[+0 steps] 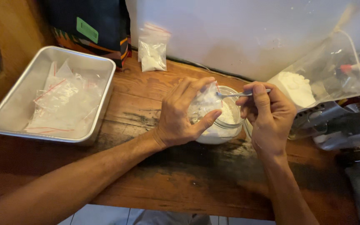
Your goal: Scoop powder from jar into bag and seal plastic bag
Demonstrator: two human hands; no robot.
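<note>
Powder is being spooned into a small bag (207,102), which is pinched open over the jar (221,125) at table (155,87) centre by the left hand (184,114); the spoon (240,94) is gripped by the right hand (267,116). A steady tip into the narrow mouth is judged necessary next. A tray (101,106) of empty bags lies left, a filled bag (153,52) behind, and a large powder bag (309,79) crowds the right.

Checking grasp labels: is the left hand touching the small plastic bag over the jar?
Touching. The head view shows the left hand pinching the small plastic bag between thumb and fingers above the glass jar.
</note>
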